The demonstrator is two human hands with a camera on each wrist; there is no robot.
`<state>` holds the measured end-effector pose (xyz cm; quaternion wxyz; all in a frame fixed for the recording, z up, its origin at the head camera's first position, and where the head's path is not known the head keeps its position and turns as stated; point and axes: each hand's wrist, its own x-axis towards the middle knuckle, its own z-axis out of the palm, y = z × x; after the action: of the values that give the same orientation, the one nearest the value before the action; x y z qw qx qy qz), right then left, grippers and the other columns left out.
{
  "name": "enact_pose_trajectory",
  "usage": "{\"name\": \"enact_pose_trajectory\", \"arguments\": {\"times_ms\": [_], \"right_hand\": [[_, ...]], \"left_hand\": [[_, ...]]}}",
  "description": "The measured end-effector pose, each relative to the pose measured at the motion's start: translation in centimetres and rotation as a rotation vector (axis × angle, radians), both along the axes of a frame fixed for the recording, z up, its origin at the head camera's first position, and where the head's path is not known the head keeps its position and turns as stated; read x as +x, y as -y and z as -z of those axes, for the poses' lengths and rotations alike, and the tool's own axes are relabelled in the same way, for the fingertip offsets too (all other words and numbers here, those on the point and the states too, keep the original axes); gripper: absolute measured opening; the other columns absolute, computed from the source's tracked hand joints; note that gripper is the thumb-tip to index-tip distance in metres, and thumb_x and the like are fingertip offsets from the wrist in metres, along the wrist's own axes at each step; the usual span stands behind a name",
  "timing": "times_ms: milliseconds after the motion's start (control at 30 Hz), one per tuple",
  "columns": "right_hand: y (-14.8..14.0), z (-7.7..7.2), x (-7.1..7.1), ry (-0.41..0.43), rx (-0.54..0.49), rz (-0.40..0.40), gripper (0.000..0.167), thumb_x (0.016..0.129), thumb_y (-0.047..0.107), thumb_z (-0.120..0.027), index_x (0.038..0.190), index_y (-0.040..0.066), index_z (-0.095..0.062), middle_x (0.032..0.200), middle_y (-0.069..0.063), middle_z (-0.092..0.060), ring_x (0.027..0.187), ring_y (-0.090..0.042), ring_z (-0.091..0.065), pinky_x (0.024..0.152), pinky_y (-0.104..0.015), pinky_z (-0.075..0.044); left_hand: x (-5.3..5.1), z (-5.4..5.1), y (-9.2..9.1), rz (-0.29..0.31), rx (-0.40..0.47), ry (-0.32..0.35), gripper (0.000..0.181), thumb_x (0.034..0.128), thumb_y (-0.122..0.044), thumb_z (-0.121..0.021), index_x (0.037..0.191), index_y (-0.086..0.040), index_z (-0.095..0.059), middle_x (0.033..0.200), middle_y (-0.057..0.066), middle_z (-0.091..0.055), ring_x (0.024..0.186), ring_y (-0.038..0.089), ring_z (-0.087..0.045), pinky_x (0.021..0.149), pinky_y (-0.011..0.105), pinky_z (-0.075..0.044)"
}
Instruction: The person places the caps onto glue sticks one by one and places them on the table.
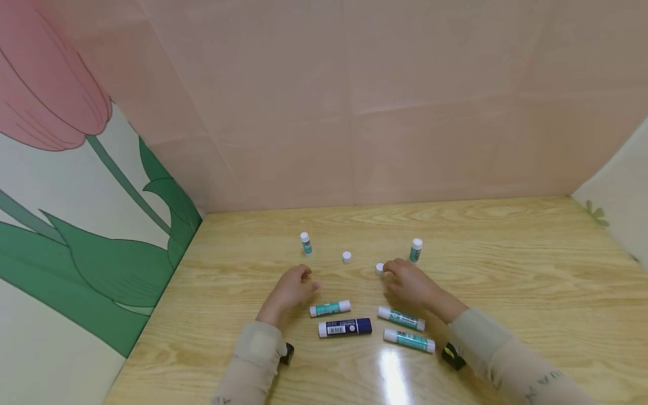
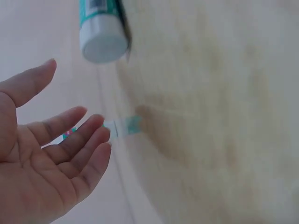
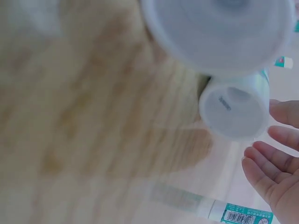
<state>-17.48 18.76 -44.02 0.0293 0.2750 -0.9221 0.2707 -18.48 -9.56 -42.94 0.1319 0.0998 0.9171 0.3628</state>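
Note:
My left hand [image 1: 295, 287] hovers over the table at left with its fingers spread loosely; in the left wrist view the palm [image 2: 51, 163] holds nothing. Nearest to it lies a teal-and-white glue stick [image 1: 330, 309]. My right hand [image 1: 409, 282] has its fingertips beside a small white cap-like piece [image 1: 379, 269]; from the head I cannot tell if they touch. In the right wrist view its fingers [image 3: 268, 161] are relaxed and apart, with nothing between them. A second white cap-like piece [image 1: 346, 257] stands between the hands. Two glue sticks [image 1: 401, 319] [image 1: 409, 341] lie below the right hand.
A navy glue stick [image 1: 345, 327] lies between the forearms. Farther back, one small glue stick [image 1: 306, 243] stands upright at left and another [image 1: 415, 251] at right. The wooden table [image 1: 506, 253] ends at a pink cloth backdrop [image 1: 354, 140].

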Motion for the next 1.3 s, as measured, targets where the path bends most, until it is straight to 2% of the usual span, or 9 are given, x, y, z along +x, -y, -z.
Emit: {"name": "enact_pose_trajectory", "arguments": {"times_ms": [133, 333, 433, 567, 667, 800, 1033, 1300], "right_hand": [[0.1, -0.2, -0.1, -0.035, 0.016, -0.011, 0.026, 0.071, -0.002, -0.063, 0.095, -0.006, -0.055, 0.087, -0.014, -0.054, 0.081, -0.027, -0.052, 0.072, -0.04, -0.044], [0.3, -0.2, -0.3, -0.036, 0.028, -0.013, 0.026, 0.072, 0.0, -0.063, 0.096, -0.005, -0.055, 0.089, -0.014, -0.054, 0.083, -0.027, -0.051, 0.074, -0.04, -0.043], [0.4, -0.1, -0.4, -0.054, 0.015, -0.023, 0.027, 0.07, -0.002, -0.062, 0.096, -0.007, -0.054, 0.09, -0.015, -0.054, 0.084, -0.029, -0.051, 0.074, -0.042, -0.043], [0.2, 0.0, -0.6, -0.133, -0.001, -0.069, 0.031, 0.069, 0.0, -0.063, 0.097, -0.01, -0.054, 0.089, -0.016, -0.053, 0.081, -0.029, -0.051, 0.071, -0.041, -0.044], [0.0, 0.3, -0.8, -0.156, -0.004, -0.09, 0.033, 0.07, 0.002, -0.064, 0.098, -0.011, -0.053, 0.089, -0.017, -0.053, 0.081, -0.03, -0.051, 0.071, -0.042, -0.044], [0.0, 0.6, -1.1, -0.12, 0.021, -0.063, 0.035, 0.069, 0.002, -0.064, 0.099, -0.012, -0.054, 0.092, -0.02, -0.053, 0.085, -0.032, -0.051, 0.075, -0.044, -0.043], [0.1, 0.2, -1.1, -0.08, 0.103, -0.053, 0.034, 0.072, 0.004, -0.064, 0.104, -0.006, -0.056, 0.098, -0.017, -0.054, 0.09, -0.031, -0.05, 0.08, -0.043, -0.041], [0.0, 0.6, -1.3, -0.096, 0.133, -0.066, 0.033, 0.071, 0.005, -0.066, 0.102, -0.004, -0.058, 0.097, -0.018, -0.055, 0.088, -0.032, -0.051, 0.078, -0.043, -0.041]], "left_hand": [[-0.7, -0.5, 0.3, -0.051, 0.001, -0.041, 0.046, 0.0822, -0.025, -0.058, 0.115, 0.005, -0.047, 0.111, 0.019, -0.049, 0.101, 0.031, -0.047, 0.083, 0.042, -0.039], [-1.9, -0.7, 0.5, -0.115, 0.006, -0.066, 0.05, 0.0812, -0.024, -0.06, 0.118, 0.005, -0.044, 0.114, 0.021, -0.047, 0.104, 0.033, -0.045, 0.084, 0.043, -0.038], [-2.3, -0.6, 0.5, -0.14, 0.009, -0.068, 0.049, 0.0811, -0.023, -0.06, 0.118, 0.005, -0.044, 0.113, 0.021, -0.047, 0.104, 0.033, -0.045, 0.084, 0.043, -0.038], [-2.7, -0.2, 0.5, -0.154, 0.006, -0.056, 0.049, 0.0815, -0.022, -0.06, 0.118, 0.005, -0.043, 0.114, 0.021, -0.046, 0.104, 0.034, -0.044, 0.085, 0.043, -0.038], [-2.8, -0.1, 0.4, -0.174, 0.014, -0.042, 0.049, 0.0817, -0.021, -0.059, 0.119, 0.005, -0.041, 0.115, 0.021, -0.045, 0.105, 0.033, -0.043, 0.086, 0.042, -0.037], [-3.3, -0.2, 0.2, -0.2, 0.022, -0.048, 0.049, 0.082, -0.018, -0.059, 0.12, 0.006, -0.04, 0.115, 0.021, -0.044, 0.106, 0.033, -0.043, 0.087, 0.041, -0.036], [-4.1, 0.2, 0.1, -0.212, 0.058, -0.078, 0.047, 0.0828, -0.016, -0.058, 0.12, 0.006, -0.04, 0.114, 0.02, -0.044, 0.106, 0.032, -0.042, 0.087, 0.041, -0.036], [-4.7, 0.5, -0.3, -0.218, 0.106, -0.065, 0.05, 0.0831, -0.017, -0.058, 0.123, 0.004, -0.037, 0.118, 0.02, -0.042, 0.108, 0.031, -0.04, 0.089, 0.042, -0.035]]}}
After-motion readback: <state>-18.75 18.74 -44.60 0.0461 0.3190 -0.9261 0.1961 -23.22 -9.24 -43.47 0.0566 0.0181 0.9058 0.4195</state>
